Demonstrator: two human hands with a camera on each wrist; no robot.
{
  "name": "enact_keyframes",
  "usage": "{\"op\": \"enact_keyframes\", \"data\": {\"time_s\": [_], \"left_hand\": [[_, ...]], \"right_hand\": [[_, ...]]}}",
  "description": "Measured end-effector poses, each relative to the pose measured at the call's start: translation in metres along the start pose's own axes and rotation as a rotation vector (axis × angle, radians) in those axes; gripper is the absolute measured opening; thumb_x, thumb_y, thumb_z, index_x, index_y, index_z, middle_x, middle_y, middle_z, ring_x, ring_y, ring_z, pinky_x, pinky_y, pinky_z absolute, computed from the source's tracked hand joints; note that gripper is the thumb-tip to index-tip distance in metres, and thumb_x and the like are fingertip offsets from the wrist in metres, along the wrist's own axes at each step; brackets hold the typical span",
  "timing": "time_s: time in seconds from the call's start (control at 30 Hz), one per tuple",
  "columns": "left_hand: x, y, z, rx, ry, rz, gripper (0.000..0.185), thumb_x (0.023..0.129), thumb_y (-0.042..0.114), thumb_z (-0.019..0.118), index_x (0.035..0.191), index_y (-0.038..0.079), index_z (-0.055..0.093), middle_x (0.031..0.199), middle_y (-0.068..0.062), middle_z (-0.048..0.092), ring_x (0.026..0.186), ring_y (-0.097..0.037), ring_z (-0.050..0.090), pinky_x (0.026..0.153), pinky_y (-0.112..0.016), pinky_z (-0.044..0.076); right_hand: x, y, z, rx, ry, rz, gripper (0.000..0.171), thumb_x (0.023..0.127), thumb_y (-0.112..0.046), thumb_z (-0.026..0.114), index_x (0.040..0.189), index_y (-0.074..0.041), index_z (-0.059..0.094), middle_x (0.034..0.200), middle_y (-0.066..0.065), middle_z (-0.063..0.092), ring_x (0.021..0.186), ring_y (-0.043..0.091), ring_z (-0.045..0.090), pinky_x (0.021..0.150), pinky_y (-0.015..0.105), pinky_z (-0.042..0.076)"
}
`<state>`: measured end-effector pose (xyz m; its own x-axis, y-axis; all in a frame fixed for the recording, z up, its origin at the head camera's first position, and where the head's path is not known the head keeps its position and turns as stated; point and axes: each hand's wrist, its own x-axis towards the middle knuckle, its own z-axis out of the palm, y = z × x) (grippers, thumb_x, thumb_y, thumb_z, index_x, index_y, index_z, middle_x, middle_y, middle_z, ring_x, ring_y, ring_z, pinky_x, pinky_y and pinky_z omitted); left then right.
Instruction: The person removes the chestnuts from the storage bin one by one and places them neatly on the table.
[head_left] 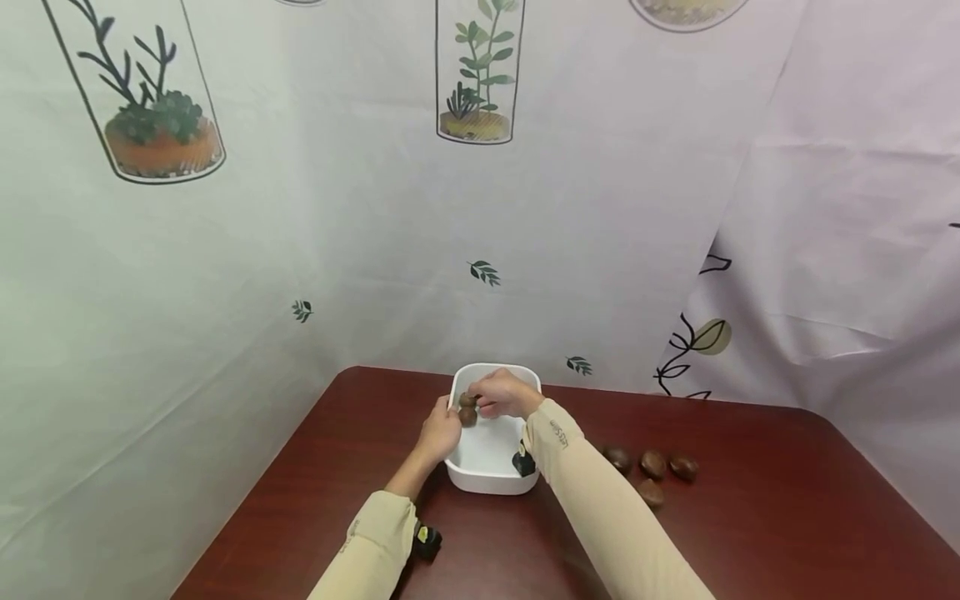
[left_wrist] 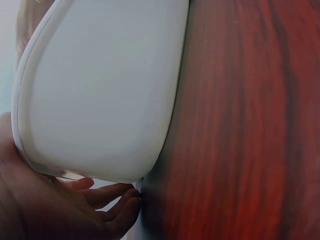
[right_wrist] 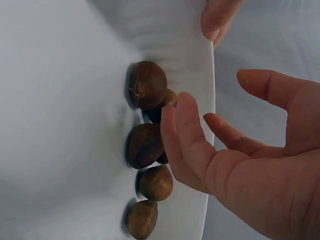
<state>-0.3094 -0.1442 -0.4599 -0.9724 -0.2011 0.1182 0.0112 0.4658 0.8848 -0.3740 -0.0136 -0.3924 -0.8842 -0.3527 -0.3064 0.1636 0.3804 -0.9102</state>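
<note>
A white tub [head_left: 496,367] stands on the dark red table [head_left: 757,517]. My left hand [head_left: 440,430] grips its left rim. In the left wrist view the palm and fingers [left_wrist: 112,206] lie against the tub's outer wall [left_wrist: 100,90], and the thumb [right_wrist: 218,18] hooks over the rim. My right hand [head_left: 504,393] hovers inside the tub at its far left. Its fingers [right_wrist: 182,130] are relaxed and hold nothing, just above several brown chestnuts [right_wrist: 148,85] that lie along the tub's wall [right_wrist: 60,100]. Two of these chestnuts [head_left: 468,414] show in the head view.
Several loose chestnuts [head_left: 652,464] lie on the table to the right of the tub, beside my right sleeve [head_left: 600,500]. A printed plastic curtain [head_left: 480,208] hangs close behind the table and on both sides. The table's left edge [head_left: 262,483] runs near my left arm.
</note>
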Motion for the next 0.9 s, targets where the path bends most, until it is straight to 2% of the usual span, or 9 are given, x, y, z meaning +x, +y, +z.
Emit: {"op": "enact_keyframes", "data": {"time_s": [0.2,0.43,0.6,0.7,0.8,0.9], "left_hand": [[0.000,-0.001,0.000,-0.005,-0.017,0.002,0.041,0.103,0.013,0.036,0.141,-0.002,0.044,0.135,-0.026,0.055,0.124,-0.043,0.052,0.099,-0.057,0.043],[0.001,-0.002,0.001,0.000,-0.013,-0.007,0.041,0.103,0.013,0.035,0.140,-0.002,0.044,0.135,-0.026,0.055,0.124,-0.043,0.052,0.099,-0.057,0.043],[0.000,-0.002,0.001,-0.008,-0.022,-0.016,0.041,0.104,0.013,0.035,0.141,-0.002,0.044,0.136,-0.026,0.054,0.125,-0.043,0.050,0.100,-0.057,0.042],[-0.002,-0.001,0.001,-0.012,-0.031,-0.015,0.041,0.103,0.012,0.034,0.141,-0.002,0.043,0.136,-0.026,0.054,0.127,-0.043,0.049,0.100,-0.058,0.042],[-0.003,0.000,0.000,-0.010,-0.030,-0.005,0.041,0.103,0.012,0.035,0.140,-0.003,0.043,0.135,-0.027,0.054,0.126,-0.043,0.050,0.100,-0.058,0.042],[-0.003,0.001,-0.001,-0.008,-0.027,0.000,0.041,0.103,0.012,0.035,0.140,-0.004,0.043,0.135,-0.027,0.054,0.127,-0.043,0.049,0.100,-0.058,0.042]], "right_hand": [[0.005,0.002,0.000,-0.045,-0.026,0.010,0.032,0.087,-0.011,0.065,0.112,0.008,0.065,0.108,0.017,0.060,0.092,0.023,0.060,0.090,0.040,0.054],[0.007,0.002,0.002,-0.068,-0.051,0.044,0.035,0.088,-0.011,0.066,0.116,0.010,0.063,0.114,0.020,0.060,0.105,0.030,0.061,0.093,0.041,0.053],[0.006,0.004,0.007,-0.062,-0.086,0.032,0.032,0.087,-0.009,0.064,0.111,0.012,0.062,0.097,0.015,0.059,0.094,0.025,0.059,0.094,0.044,0.052],[0.007,0.007,0.010,-0.049,-0.100,0.028,0.023,0.086,-0.006,0.062,0.102,0.011,0.062,0.089,0.012,0.056,0.089,0.023,0.058,0.094,0.045,0.052],[0.010,0.008,0.012,-0.046,-0.084,0.023,0.006,0.085,-0.004,0.061,0.086,0.001,0.059,0.086,0.009,0.054,0.088,0.021,0.057,0.091,0.044,0.054],[0.012,0.010,0.013,-0.051,-0.073,0.020,0.015,0.083,-0.003,0.062,0.073,-0.008,0.052,0.082,0.007,0.051,0.087,0.020,0.056,0.089,0.043,0.055]]}}
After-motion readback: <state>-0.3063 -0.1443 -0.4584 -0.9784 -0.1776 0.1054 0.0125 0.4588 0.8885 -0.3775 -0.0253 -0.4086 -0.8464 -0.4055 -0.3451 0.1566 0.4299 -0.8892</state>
